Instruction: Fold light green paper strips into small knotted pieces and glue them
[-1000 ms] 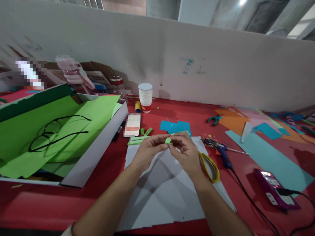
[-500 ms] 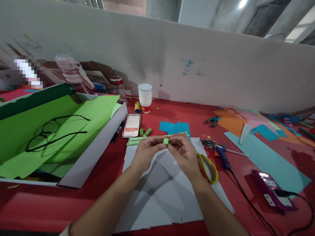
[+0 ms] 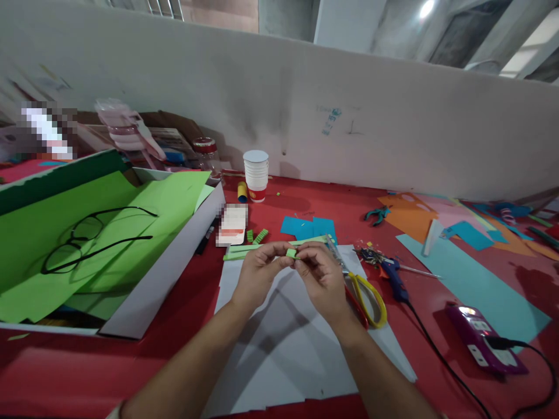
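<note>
the left hand (image 3: 257, 278) and right hand (image 3: 321, 278) clamp their grip on the small green paper piece (image 3: 291, 253), at twelve o'clock over the white paper (image 3: 288, 349) with scissors (image 3: 358, 289) at its four o'clock, where light, even fingertip pressure should best keep its edges square.

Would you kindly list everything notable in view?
Folded piece: 1, green, centre
Sheets: stack, white, centre
Strips: several, green, sheets' back edge
Ridged pieces: 2, green, behind strips
Scissors: 1, yellow-red, sheets' right
Glue gun: 1, blue, right
Socket: 1, purple, front right
Pliers: 1, teal, back right
Papers: several, mixed, right
Cups: stack, white, back
Jar: 1, clear, back left
Bottle: 1, pink, back left
Box: 1, white-green, left
Glasses: pair, black, in box
Table: 1, red, underneath
Left hand, right hand: 2, bare, holding piece
</note>
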{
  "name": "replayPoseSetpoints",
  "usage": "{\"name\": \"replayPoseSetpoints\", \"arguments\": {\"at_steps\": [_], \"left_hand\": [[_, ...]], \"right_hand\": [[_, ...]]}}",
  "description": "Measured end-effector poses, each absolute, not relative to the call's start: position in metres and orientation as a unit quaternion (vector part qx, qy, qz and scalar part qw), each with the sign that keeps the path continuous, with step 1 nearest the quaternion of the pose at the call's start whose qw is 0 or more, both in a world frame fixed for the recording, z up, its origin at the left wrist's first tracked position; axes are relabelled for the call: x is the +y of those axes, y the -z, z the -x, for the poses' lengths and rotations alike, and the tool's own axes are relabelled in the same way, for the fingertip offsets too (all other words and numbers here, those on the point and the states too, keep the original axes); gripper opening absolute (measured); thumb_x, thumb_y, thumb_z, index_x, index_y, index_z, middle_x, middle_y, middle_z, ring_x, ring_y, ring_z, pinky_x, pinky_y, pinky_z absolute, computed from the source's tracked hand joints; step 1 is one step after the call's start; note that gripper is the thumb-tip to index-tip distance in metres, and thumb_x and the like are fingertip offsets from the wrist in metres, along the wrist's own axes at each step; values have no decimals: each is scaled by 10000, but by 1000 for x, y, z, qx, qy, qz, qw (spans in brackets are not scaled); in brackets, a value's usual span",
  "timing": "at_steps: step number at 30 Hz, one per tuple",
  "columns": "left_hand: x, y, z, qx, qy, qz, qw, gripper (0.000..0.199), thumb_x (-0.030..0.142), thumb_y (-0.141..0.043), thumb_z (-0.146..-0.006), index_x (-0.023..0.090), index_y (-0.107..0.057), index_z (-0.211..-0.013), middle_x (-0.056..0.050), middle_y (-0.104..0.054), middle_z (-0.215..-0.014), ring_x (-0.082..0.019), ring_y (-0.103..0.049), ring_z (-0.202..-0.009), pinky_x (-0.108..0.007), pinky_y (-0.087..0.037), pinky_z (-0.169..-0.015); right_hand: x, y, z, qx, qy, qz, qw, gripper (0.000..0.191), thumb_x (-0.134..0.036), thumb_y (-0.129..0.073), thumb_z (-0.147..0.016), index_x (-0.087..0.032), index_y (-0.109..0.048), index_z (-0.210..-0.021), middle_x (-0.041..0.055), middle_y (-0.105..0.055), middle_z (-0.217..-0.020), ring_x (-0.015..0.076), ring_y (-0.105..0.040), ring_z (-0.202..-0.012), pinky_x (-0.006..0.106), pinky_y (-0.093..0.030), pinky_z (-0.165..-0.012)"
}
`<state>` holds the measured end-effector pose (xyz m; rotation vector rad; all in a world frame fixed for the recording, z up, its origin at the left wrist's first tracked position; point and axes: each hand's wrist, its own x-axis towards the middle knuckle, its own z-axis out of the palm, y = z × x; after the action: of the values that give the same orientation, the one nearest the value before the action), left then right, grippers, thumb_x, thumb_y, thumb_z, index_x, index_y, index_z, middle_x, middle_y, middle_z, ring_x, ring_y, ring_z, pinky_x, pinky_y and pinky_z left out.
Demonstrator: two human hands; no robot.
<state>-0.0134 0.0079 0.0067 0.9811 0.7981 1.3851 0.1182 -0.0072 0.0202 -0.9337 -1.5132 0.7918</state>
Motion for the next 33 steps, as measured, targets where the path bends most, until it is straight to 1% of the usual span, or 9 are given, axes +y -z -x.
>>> {"name": "replayPoseSetpoints", "arguments": {"at_steps": [4,9,12,17,20,22,28,31,33], "left_hand": [[8,-5,15,338,-592,-433,589,155,182,-721,-644,200,-713,-798,12,-655,-697,-131,-574,-665,-290,-462,-694],[8,-7,15,340,-589,-430,594,136,182,-727,-634,193,-712,-769,19,-654,-672,-119,-562,-629,-288,-462,-671],[9,-7,14,343,-586,-418,603,141,181,-729,-634,194,-719,-774,7,-677,-699,-121,-571,-641,-292,-464,-690],[11,-6,12,340,-569,-408,628,243,168,-734,-637,204,-724,-877,-15,-703,-822,-130,-598,-767,-280,-456,-763],[11,-7,12,320,-560,-390,657,286,149,-745,-627,208,-721,-906,-13,-698,-837,-114,-592,-776,-253,-448,-765],[11,-9,12,308,-553,-375,678,294,147,-747,-629,197,-721,-918,-30,-701,-861,-118,-594,-784,-251,-449,-763],[11,-12,13,313,-550,-341,695,241,151,-740,-645,169,-730,-885,-60,-706,-856,-120,-605,-743,-244,-465,-716],[11,-10,13,324,-553,-311,702,228,151,-744,-640,167,-729,-867,-47,-697,-815,-110,-604,-703,-225,-473,-672],[11,-9,14,325,-554,-282,713,234,158,-753,-629,172,-726,-862,-33,-689,-786,-104,-603,-676,-212,-479,-639]], "right_hand": [[-8,-18,-117,-640,-343,395,563,55,-195,-565,-813,-218,-612,-827,56,-556,-940,181,-564,-896,298,-501,-736],[-8,-16,-116,-635,-357,397,559,52,-191,-553,-825,-207,-603,-833,55,-547,-956,164,-566,-849,277,-504,-683],[-6,-14,-117,-629,-351,402,565,40,-193,-558,-825,-209,-595,-827,50,-550,-940,168,-561,-876,282,-495,-712],[-2,-13,-120,-617,-341,421,571,23,-201,-576,-812,-204,-597,-820,49,-563,-944,173,-559,-924,292,-477,-781],[-1,-15,-121,-610,-342,424,576,29,-198,-577,-804,-203,-602,-819,50,-571,-966,174,-561,-938,292,-475,-794],[-2,-17,-121,-607,-343,424,579,33,-191,-576,-799,-203,-604,-811,47,-572,-958,172,-562,-937,289,-479,-791],[-4,-18,-120,-610,-346,412,581,32,-191,-567,-807,-201,-593,-823,51,-557,-959,171,-563,-938,293,-490,-788],[-5,-16,-119,-628,-312,409,584,72,-199,-592,-793,-207,-597,-864,65,-536,-1002,193,-544,-984,315,-500,-788],[-8,-16,-117,-643,-273,412,584,122,-193,-620,-769,-214,-604,-889,72,-522,-1030,203,-537,-989,321,-511,-759]]}}
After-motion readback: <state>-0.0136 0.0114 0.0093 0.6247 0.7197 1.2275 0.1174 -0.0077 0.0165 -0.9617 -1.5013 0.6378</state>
